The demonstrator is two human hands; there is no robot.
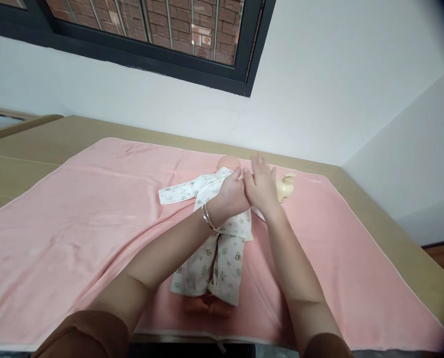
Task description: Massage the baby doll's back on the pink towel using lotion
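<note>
A baby doll [222, 248] in a white printed suit lies on its back on a pink towel [76, 223]. Its head points to the wall and its bare feet to me. Both my hands hover over its chest, pressed together. My left hand [229, 196], with bangles on the wrist, shows its back and thumb, and its fingers are hidden against my right palm. My right hand [261, 186] is open with its fingers stretched upward and holds nothing. A cream pump bottle [285, 186] stands just right of my right hand.
The towel covers most of a wooden table [28, 149] pushed against a white wall. A dark-framed barred window [150, 35] is above. The table's right edge [393, 233] drops off beside a second wall, and the towel's near edge hangs at my body.
</note>
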